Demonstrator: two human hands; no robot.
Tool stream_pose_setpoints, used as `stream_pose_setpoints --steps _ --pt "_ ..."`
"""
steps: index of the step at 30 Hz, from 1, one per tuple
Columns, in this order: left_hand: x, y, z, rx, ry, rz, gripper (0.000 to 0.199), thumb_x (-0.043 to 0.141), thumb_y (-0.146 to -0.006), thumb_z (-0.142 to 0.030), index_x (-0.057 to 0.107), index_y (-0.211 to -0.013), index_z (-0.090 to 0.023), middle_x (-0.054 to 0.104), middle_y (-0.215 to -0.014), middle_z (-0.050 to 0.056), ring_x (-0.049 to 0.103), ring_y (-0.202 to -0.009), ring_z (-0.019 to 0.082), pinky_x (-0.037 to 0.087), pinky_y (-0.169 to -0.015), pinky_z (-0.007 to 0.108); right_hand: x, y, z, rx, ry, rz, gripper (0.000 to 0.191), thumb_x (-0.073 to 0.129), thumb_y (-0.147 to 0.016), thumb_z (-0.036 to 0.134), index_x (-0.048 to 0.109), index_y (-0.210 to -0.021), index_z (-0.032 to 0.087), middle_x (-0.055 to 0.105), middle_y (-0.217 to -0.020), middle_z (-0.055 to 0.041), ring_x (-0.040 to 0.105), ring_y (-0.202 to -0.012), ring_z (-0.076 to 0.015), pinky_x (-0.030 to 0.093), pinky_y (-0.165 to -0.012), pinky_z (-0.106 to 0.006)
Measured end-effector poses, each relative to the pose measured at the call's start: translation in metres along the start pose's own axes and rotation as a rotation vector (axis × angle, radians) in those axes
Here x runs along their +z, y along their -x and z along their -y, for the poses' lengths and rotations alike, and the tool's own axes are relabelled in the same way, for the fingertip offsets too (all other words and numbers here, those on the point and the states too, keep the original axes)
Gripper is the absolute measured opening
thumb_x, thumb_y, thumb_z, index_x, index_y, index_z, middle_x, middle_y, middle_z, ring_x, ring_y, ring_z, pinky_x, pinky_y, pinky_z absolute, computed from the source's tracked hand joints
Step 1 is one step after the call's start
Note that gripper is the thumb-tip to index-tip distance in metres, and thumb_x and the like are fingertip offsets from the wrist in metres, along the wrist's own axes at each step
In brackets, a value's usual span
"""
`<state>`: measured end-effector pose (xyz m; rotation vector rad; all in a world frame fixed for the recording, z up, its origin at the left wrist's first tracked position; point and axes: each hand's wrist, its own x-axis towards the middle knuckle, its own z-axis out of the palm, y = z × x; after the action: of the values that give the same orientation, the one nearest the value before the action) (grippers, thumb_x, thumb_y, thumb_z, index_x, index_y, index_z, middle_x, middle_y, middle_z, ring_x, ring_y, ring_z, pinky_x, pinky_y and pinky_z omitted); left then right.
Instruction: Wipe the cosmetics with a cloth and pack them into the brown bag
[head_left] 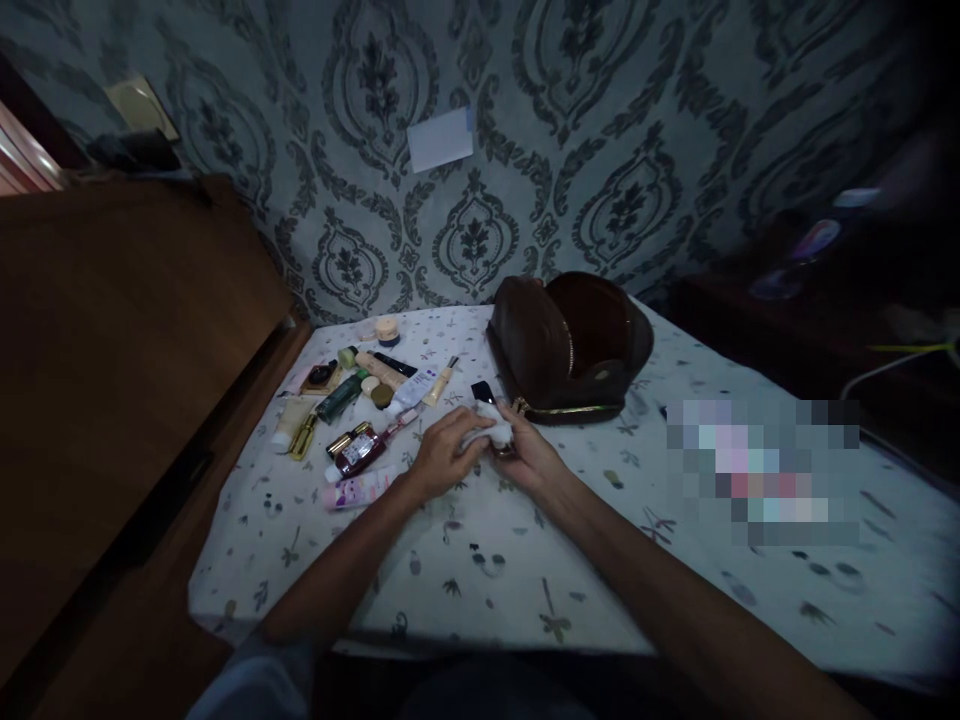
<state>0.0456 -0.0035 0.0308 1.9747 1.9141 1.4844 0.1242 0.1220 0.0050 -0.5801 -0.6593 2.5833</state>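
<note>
Near the middle of the patterned cloth, my left hand [448, 450] is closed on a white wipe [491, 430]. My right hand [529, 455] is wrapped round a small dark bottle with a black cap [484, 392]; the wipe lies against its body, which is mostly hidden. Just behind my right hand stands an open brown leather bag [532, 340], its zip undone. To the left of my left hand lie several cosmetics, among them a dark red bottle [358, 450], a pink and white tube [360, 490], a green bottle [341, 396] and a small cream tube [442, 382].
The cloth-covered table [480, 600] reaches a patterned wall. A round jar [387, 330] stands at the back left. Wooden furniture [135, 370] borders the left side. A blurred-out patch [765, 470] lies to the right, with a bottle [821, 235] farther back.
</note>
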Motion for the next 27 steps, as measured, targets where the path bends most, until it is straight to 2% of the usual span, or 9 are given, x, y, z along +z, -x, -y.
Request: stream_pose_setpoints --steps 5,8,11,14,17,19,22,27 --pt "0.001 0.0 -0.01 0.076 0.035 0.139 0.021 0.052 -0.091 -0.028 0.065 -0.105 -0.018 0.064 -0.093 0.008 0.062 -0.09 0.021 0.051 -0.083 0.034 0.001 0.006 0.007 0.124 -0.007 0.068 0.028 0.076 -0.076 0.04 0.062 -0.066 0.018 0.067 -0.061 0.0011 0.062 -0.054 -0.0121 0.053 -0.051 -0.023" --pt "0.001 0.0 -0.01 0.063 0.052 0.132 0.021 0.053 -0.091 -0.028 0.065 -0.105 -0.018 0.064 -0.093 0.008 0.063 -0.09 0.021 0.051 -0.083 0.034 0.004 0.009 0.008 0.128 -0.028 0.072 0.024 0.078 -0.074 0.034 0.061 -0.066 0.018 0.067 -0.061 0.0035 0.061 -0.053 -0.0093 0.053 -0.053 -0.019" --pt "0.001 0.0 -0.005 0.01 0.048 0.055 0.02 0.053 -0.091 -0.027 0.063 -0.107 -0.019 0.065 -0.097 0.008 0.062 -0.095 0.021 0.05 -0.085 0.034 0.005 0.009 0.006 0.09 -0.016 0.065 0.014 0.076 -0.076 0.025 0.063 -0.073 0.019 0.069 -0.064 0.0041 0.062 -0.054 -0.0088 0.052 -0.05 -0.017" --pt "-0.001 -0.001 0.003 -0.078 0.008 -0.086 0.021 0.052 -0.092 -0.028 0.06 -0.11 -0.02 0.065 -0.105 0.007 0.061 -0.103 0.022 0.047 -0.092 0.035 0.006 0.008 0.002 0.072 0.037 0.086 0.007 0.071 -0.078 0.022 0.065 -0.079 0.02 0.069 -0.066 0.003 0.063 -0.055 -0.011 0.052 -0.048 -0.02" --pt "-0.004 -0.001 0.011 -0.202 0.0 -0.225 0.023 0.051 -0.093 -0.029 0.056 -0.113 -0.019 0.064 -0.112 0.008 0.059 -0.11 0.022 0.043 -0.097 0.035 0.007 0.01 -0.003 0.083 0.061 0.096 0.005 0.07 -0.079 0.021 0.066 -0.082 0.019 0.07 -0.068 0.0015 0.063 -0.056 -0.012 0.054 -0.051 -0.022" --pt "-0.005 -0.002 0.015 -0.265 0.016 -0.265 0.024 0.051 -0.093 -0.03 0.055 -0.113 -0.019 0.064 -0.113 0.008 0.058 -0.109 0.021 0.043 -0.096 0.035 0.007 0.01 -0.005 0.081 0.059 0.098 0.006 0.07 -0.079 0.021 0.067 -0.084 0.019 0.072 -0.071 0.0005 0.064 -0.058 -0.0126 0.055 -0.053 -0.022" --pt "-0.005 -0.002 0.017 -0.289 0.04 -0.249 0.022 0.052 -0.092 -0.029 0.056 -0.111 -0.018 0.064 -0.111 0.007 0.059 -0.107 0.021 0.044 -0.094 0.034 0.006 0.008 -0.006 0.053 0.045 0.093 0.009 0.072 -0.079 0.021 0.067 -0.086 0.02 0.073 -0.074 0.0006 0.065 -0.061 -0.0132 0.055 -0.054 -0.023" --pt "-0.002 -0.001 0.011 -0.199 0.011 -0.108 0.017 0.054 -0.09 -0.027 0.061 -0.103 -0.018 0.066 -0.102 0.006 0.061 -0.101 0.021 0.046 -0.091 0.032 -0.002 -0.002 0.0 0.005 -0.021 0.057 0.008 0.07 -0.082 0.021 0.066 -0.087 0.019 0.072 -0.074 0.0028 0.065 -0.062 -0.011 0.055 -0.056 -0.02"
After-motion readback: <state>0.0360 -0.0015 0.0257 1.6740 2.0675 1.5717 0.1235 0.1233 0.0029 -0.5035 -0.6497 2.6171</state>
